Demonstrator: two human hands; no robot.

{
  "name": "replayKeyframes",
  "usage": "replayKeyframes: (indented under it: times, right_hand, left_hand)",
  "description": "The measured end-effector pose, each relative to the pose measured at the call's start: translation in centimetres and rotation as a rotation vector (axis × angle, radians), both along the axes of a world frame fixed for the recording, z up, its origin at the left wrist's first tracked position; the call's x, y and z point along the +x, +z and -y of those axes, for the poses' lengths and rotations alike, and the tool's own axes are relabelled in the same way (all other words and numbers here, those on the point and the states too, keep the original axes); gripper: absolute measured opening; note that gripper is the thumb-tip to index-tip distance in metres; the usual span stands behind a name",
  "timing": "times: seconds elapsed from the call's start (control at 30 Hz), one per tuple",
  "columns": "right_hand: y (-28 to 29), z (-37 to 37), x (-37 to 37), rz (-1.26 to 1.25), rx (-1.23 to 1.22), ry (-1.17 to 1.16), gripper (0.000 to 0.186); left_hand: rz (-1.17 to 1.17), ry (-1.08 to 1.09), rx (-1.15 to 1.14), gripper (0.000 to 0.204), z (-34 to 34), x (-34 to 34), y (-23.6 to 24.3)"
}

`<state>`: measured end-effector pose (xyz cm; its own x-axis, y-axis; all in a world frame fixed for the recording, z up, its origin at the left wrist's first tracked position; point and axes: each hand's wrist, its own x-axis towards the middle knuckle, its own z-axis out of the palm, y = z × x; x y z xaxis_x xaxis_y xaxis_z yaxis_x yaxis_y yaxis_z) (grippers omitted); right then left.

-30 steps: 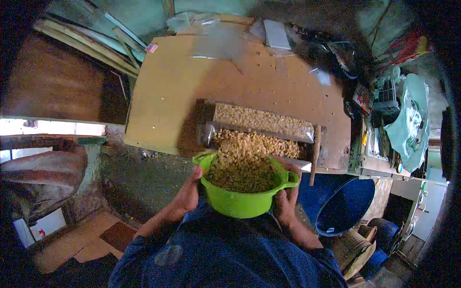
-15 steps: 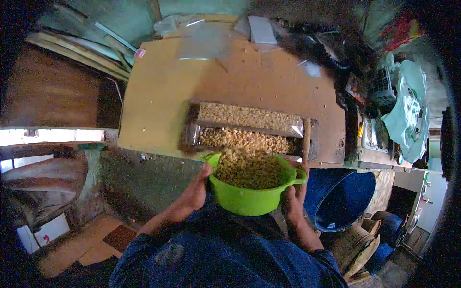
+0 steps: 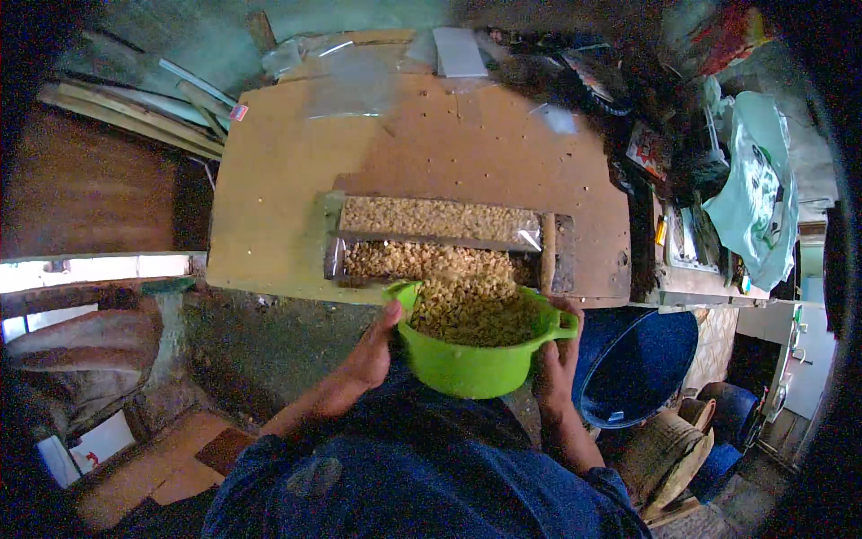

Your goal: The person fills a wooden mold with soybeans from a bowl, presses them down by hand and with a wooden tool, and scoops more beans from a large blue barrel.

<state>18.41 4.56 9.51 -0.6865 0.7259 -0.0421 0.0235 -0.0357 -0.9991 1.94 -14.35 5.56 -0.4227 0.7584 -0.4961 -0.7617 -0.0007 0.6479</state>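
Observation:
Both my hands grip a green plastic bowl (image 3: 467,373) by its sides: my left hand (image 3: 373,355) at the left handle, my right hand (image 3: 557,359) at the right. The bowl holds small brown grains or pieces (image 3: 476,319), which spill over its far edge into a long, clear-lined tray (image 3: 377,260). Just behind that tray lies a second long section (image 3: 422,216), full of paler pieces under clear plastic. A wooden stick (image 3: 548,247) lies along their right end. Both sections rest on a tan board (image 3: 269,162).
Clear plastic sheets (image 3: 350,81) lie at the board's back. Wooden boards (image 3: 126,108) lean at the left. A pale green bag (image 3: 754,189) and clutter sit at the right, above a large blue tub (image 3: 637,368) and barrels (image 3: 718,404).
The bowl and both hands have shifted slightly right and up in the view, while the board and trays appear further left. Grains continue to fall from the bowl into the nearer tray.

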Motion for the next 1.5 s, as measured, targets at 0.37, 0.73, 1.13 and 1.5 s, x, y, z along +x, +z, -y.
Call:
replayKeyframes:
  times: [0.37,0.73,1.13,1.5]
  right_hand:
    - [0.5,-1.9,1.5,0.006,-0.080,-0.080,0.078]
    - [0.4,-2.6,1.6,0.112,-0.080,-0.042,0.076]
    - [-0.9,1.0,-1.8,0.016,-0.093,0.095,0.079]
    - [-1.5,4.5,-4.7,-0.057,-0.132,0.162,0.081]
  left_hand:
    - [0.145,0.027,0.038,0.071,-3.6,1.4,0.3]
    - [0.102,0.054,0.042,0.067,-2.6,1.7,-1.5]
    - [0.035,0.109,0.002,0.067,2.1,-0.8,0.2]
    - [0.054,0.170,0.021,0.063,6.0,-3.2,0.7]
